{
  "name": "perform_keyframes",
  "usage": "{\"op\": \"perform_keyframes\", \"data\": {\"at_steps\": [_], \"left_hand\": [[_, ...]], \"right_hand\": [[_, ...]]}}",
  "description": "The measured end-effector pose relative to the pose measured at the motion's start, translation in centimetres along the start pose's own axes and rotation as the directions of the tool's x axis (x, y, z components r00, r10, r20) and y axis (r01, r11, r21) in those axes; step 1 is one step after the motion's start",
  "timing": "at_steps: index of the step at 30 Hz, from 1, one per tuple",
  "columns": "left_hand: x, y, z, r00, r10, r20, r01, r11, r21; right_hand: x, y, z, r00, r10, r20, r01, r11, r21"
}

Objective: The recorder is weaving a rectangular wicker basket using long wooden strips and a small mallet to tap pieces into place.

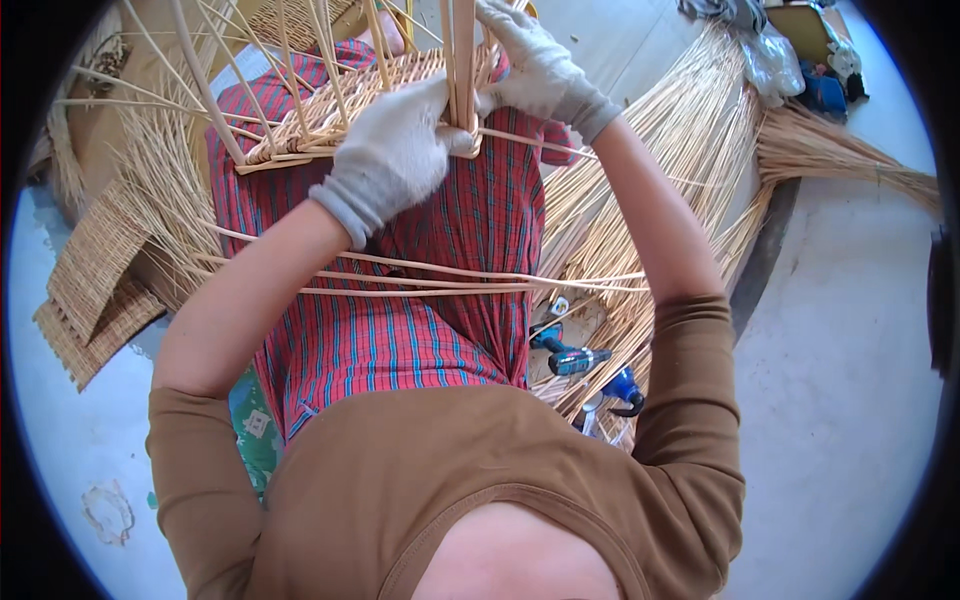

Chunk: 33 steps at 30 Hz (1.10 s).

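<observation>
A partly woven wicker basket point(335, 105) with long loose uprights sits at the top of my lap, over red plaid cloth point(390, 335). My left hand point(395, 145), in a pale glove, is closed on its near right corner, where flat upright stakes point(462, 60) stand. My right hand point(530, 75), also gloved, is curled at those stakes a little higher, some fingertips hidden behind them. Several long pale rods point(420, 275) lie crosswise over my lap.
Loose reed bundles point(660, 130) spread on the right, with cordless drills point(575, 360) beside my lap. Woven mats point(95, 290) lie at left on the pale floor point(820, 350). Plastic bags point(770, 65) and dark items sit at upper right.
</observation>
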State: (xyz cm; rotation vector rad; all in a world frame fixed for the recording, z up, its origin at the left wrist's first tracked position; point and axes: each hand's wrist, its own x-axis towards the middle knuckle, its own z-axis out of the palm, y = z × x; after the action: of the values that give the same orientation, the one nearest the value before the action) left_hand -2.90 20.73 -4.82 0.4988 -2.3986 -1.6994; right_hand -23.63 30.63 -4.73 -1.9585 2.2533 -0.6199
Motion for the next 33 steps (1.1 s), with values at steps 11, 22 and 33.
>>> {"op": "perform_keyframes", "data": {"at_steps": [11, 22, 33], "left_hand": [[-2.1, -0.2, 6.0, 0.876, -0.248, -0.413, 0.052, 0.901, -0.43], [-17.2, 7.5, -5.4, 0.968, -0.237, -0.083, 0.138, 0.779, -0.612], [-8.1, -4.7, -8.2, 0.98, -0.07, 0.186, 0.134, 0.924, -0.357]], "right_hand": [[-1.5, -5.5, -2.6, 0.977, 0.183, -0.112, -0.186, 0.982, -0.02], [-12.0, -10.8, 3.0, 0.754, 0.116, -0.647, -0.272, 0.951, -0.147], [-16.6, -12.5, 5.4, 0.715, 0.352, -0.604, -0.556, 0.811, -0.185]]}}
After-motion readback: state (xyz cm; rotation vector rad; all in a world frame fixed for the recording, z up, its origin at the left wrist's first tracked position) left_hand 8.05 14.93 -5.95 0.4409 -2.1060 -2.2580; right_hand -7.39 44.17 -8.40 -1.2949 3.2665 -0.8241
